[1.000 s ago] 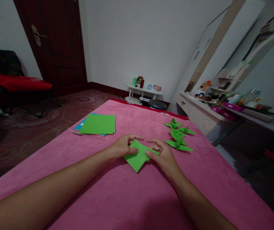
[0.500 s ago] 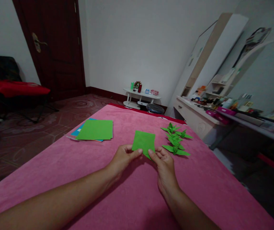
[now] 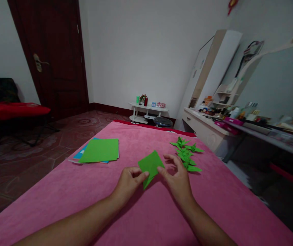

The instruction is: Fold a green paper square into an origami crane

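A folded green paper square is held just above the pink cloth, standing on one corner like a diamond. My left hand pinches its lower left edge with curled fingers. My right hand pinches its right corner between thumb and forefinger, the other fingers raised. Several finished green folded paper figures lie in a row just right of my right hand. A stack of flat paper sheets, green on top with blue beneath, lies to the left.
The pink cloth ends at a far edge. Beyond stands a small white shelf table with little objects. A cluttered white dresser stands to the right, a dark door and a red chair to the left.
The green paper was lifted off the cloth, held up flat, then turned onto its corner. Both hands drew slightly toward me and the view tilted upward.
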Action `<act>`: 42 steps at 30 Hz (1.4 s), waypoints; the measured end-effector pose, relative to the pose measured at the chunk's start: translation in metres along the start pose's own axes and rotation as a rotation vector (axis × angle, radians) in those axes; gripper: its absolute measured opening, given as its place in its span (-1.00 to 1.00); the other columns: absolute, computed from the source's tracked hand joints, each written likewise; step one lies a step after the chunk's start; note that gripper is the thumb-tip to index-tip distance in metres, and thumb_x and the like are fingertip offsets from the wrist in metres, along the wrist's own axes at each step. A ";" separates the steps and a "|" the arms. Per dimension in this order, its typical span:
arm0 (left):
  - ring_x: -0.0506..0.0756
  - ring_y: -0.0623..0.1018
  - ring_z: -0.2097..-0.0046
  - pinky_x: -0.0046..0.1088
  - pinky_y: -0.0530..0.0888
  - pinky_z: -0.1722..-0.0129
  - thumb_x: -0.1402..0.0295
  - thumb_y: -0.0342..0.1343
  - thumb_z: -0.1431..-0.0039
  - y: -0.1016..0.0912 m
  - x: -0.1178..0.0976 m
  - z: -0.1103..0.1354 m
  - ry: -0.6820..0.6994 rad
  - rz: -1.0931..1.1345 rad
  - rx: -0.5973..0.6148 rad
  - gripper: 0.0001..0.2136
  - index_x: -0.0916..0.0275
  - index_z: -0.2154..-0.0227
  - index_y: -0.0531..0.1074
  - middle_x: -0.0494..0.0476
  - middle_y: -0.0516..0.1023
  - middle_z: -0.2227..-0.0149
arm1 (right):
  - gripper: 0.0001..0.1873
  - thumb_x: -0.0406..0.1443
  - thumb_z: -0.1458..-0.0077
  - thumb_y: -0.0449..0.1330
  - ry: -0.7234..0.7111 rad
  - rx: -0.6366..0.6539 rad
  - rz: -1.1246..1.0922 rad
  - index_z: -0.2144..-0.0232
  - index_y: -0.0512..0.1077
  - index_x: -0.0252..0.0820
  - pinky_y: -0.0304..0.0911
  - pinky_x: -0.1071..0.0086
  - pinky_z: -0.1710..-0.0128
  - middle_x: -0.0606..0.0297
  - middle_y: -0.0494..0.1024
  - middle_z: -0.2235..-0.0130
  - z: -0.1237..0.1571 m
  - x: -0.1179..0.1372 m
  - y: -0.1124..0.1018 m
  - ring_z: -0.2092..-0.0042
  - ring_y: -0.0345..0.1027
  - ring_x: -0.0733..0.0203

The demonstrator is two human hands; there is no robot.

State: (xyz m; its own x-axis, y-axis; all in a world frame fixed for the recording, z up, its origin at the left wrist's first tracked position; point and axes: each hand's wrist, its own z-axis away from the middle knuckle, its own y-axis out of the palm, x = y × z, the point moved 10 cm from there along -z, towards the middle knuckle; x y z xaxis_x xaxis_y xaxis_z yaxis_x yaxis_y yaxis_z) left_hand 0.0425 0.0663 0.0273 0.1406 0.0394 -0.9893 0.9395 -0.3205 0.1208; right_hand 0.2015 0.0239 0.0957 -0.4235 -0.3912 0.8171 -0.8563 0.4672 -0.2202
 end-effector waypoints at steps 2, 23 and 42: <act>-0.07 0.25 0.60 -0.55 0.13 0.57 0.20 0.23 0.09 0.001 -0.004 0.001 0.044 -0.068 0.027 -0.69 0.34 0.71 0.43 -0.02 0.31 0.69 | -0.68 -0.32 0.12 0.29 -0.174 0.018 0.105 0.22 0.47 -0.08 0.25 0.17 0.11 0.19 0.44 0.14 -0.003 0.026 -0.003 0.08 0.30 0.06; 0.07 0.52 0.43 -0.45 0.39 0.37 0.16 0.32 0.20 0.029 0.005 0.015 -0.084 0.280 0.194 -0.64 0.34 0.37 0.54 0.19 0.57 0.44 | -0.94 -0.39 0.12 0.24 -0.168 0.233 0.118 0.48 0.45 -0.18 0.22 0.34 0.30 0.30 0.46 0.41 -0.006 0.030 0.016 0.30 0.33 0.16; -0.03 0.45 0.51 -0.52 0.42 0.46 0.33 0.10 -0.02 0.020 0.018 0.013 -0.167 0.491 0.139 -0.81 0.37 0.42 0.51 0.15 0.52 0.50 | -0.71 -0.50 -0.01 0.09 -0.680 0.384 0.577 0.27 0.49 -0.13 0.08 0.23 0.23 0.23 0.49 0.30 0.036 0.053 0.045 0.25 0.27 0.13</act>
State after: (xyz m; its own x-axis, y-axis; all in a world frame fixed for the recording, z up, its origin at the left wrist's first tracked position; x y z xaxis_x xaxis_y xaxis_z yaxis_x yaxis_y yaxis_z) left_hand 0.0601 0.0486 0.0108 0.4905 -0.2944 -0.8202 0.7239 -0.3863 0.5716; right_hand 0.1301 -0.0041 0.1103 -0.7857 -0.6142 0.0728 -0.4505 0.4875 -0.7479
